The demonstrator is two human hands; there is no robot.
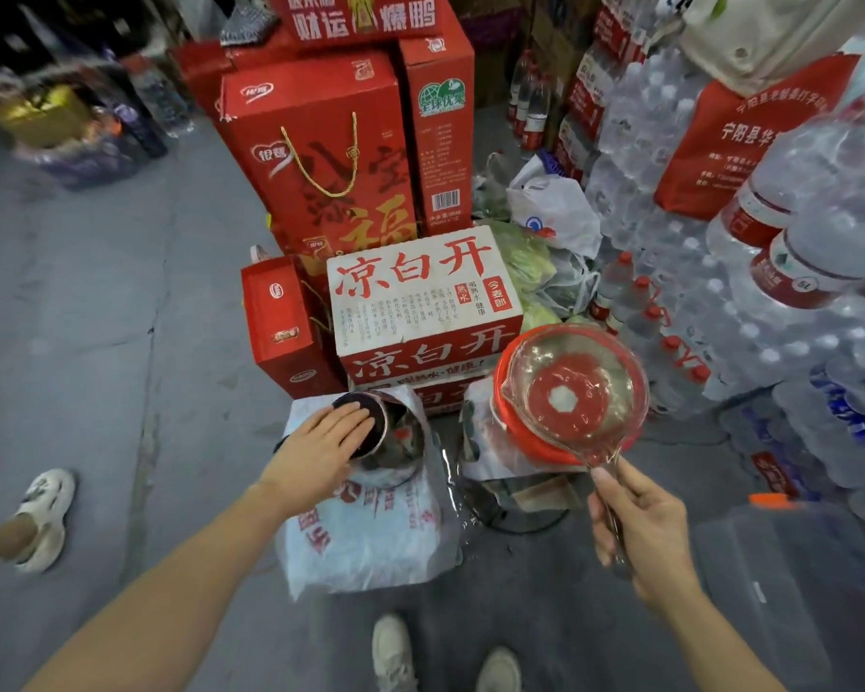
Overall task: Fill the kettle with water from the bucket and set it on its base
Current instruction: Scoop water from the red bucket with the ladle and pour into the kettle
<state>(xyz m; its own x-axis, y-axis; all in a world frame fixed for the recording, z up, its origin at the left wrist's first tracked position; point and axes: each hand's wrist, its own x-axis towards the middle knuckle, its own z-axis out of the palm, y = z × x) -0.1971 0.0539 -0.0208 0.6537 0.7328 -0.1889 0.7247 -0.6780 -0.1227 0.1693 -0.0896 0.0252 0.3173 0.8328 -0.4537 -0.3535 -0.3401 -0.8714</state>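
Note:
A steel kettle (399, 444) stands on a plastic-wrapped pack (370, 536) on the floor, its mouth uncovered. Its dark lid (370, 426) is tipped back, and my left hand (320, 449) lies flat over it, holding it. My right hand (642, 524) grips the handle of a clear plastic scoop (578, 387). The scoop hovers level over a red bucket (515, 427), just right of the kettle. Red with a white centre shows through the scoop's bottom. I cannot tell whether the scoop holds water. A black cord loops on the floor (520, 524) below the bucket.
Red gift cartons (320, 157) and a white-and-red carton (420, 297) are stacked behind the kettle. Packs of bottled water (720, 302) fill the right side. A clear plastic container (795, 566) sits at lower right. Another person's foot (46, 516) stands at left; my shoes (395, 651) are below.

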